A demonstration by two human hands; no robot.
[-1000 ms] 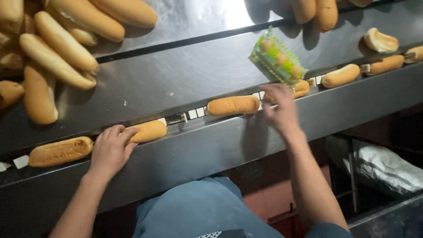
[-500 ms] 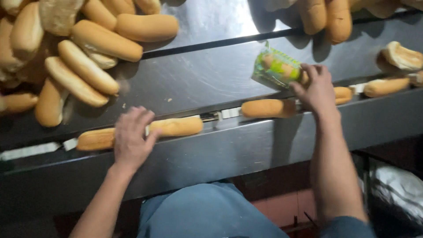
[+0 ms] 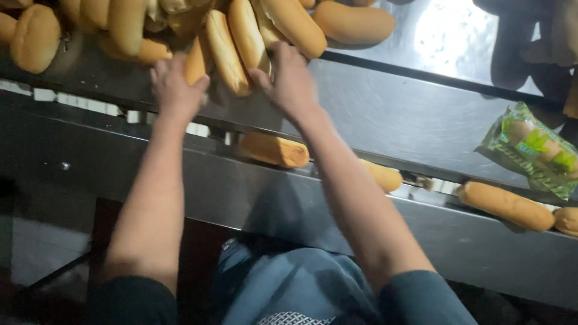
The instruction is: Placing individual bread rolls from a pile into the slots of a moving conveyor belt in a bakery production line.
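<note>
Both arms reach up and away from the body, forearms nearly parallel, into a heap of long rolls (image 3: 241, 36) at the far side of the steel bench (image 3: 385, 114). The left hand (image 3: 176, 87) lies palm down with fingers spread and curled over one roll (image 3: 194, 60) at the heap's near edge; motion blur hides whether it grips that roll or only rests on it. The right hand (image 3: 290, 81) is also palm down, fingers parted, touching the near ends of two rolls beside it, and its grip cannot be told either. The hands are apart, with a roll between them. Below the wrists, a channel (image 3: 421, 180) carries single rolls (image 3: 274, 150) in a line. A green wrapped pack (image 3: 533, 147) lies on the bench at the right
</note>
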